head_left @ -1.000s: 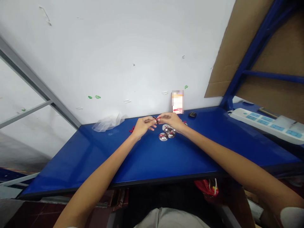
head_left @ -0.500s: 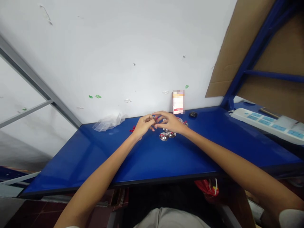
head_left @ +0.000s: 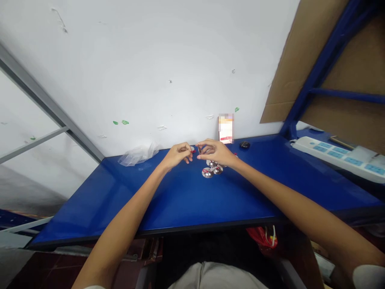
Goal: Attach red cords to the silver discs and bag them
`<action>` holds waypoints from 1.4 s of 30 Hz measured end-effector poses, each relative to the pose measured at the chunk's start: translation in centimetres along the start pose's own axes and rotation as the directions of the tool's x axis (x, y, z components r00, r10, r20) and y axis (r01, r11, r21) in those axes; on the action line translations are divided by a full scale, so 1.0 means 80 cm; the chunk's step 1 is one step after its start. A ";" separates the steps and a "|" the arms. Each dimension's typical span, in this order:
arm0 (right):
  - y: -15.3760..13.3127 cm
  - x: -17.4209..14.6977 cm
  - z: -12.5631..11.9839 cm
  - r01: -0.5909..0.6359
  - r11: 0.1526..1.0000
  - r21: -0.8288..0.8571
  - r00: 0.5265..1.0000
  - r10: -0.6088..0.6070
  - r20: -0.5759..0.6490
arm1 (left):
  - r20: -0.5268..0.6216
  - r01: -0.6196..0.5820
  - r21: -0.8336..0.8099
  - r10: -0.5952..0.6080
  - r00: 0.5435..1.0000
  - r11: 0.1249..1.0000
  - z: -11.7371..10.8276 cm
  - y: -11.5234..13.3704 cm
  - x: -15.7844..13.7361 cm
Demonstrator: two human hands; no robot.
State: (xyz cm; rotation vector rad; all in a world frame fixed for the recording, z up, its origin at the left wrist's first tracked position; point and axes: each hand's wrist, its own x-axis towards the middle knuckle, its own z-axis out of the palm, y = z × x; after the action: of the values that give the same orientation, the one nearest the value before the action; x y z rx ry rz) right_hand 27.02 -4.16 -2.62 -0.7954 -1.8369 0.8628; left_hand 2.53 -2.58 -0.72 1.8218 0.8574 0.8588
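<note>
My left hand (head_left: 179, 155) is over the back of the blue table, thumb and fingers pinching a small piece of red cord (head_left: 193, 151). Just to its right, my right hand (head_left: 215, 152) grips a thin round metal disc (head_left: 199, 149) by its edges, between thumb and fingertips. The disc faces sideways, so its surface is barely seen. Below and behind the right hand lie several shiny domed metal discs (head_left: 207, 173) with red cord on them, partly covered by that hand. Whether the cord joins the held disc I cannot tell.
A clear plastic bag (head_left: 138, 154) lies at the back left of the blue table (head_left: 186, 204). A lit phone (head_left: 226, 129) leans against the wall. Near it rests a small black case (head_left: 244, 145). A white power strip (head_left: 339, 157) lies on the right.
My hands have moved apart, the left going slightly left with the red cord. The disc now shows between my right fingers. Red pieces beside the left hand are no longer visible.
</note>
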 end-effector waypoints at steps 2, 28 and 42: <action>0.002 0.001 -0.003 -0.013 1.000 -0.007 1.000 0.012 -0.025 | -0.034 -0.013 0.269 0.023 0.999 0.963 -0.024 0.000 0.000; 0.027 -0.001 0.012 -0.133 0.991 0.020 0.990 0.132 0.043 | 0.078 -0.016 0.236 -0.003 0.997 0.972 -0.030 -0.005 -0.002; 0.018 0.002 0.001 -0.063 0.995 0.082 0.997 0.059 0.045 | -0.169 0.055 -0.202 -0.090 0.981 0.978 0.015 -0.019 0.013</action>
State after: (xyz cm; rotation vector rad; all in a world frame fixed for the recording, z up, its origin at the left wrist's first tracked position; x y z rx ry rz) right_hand 27.12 -3.23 -3.73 -0.7894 -1.8096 0.9958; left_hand 3.73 -1.72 -2.32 1.5499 0.9110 1.0334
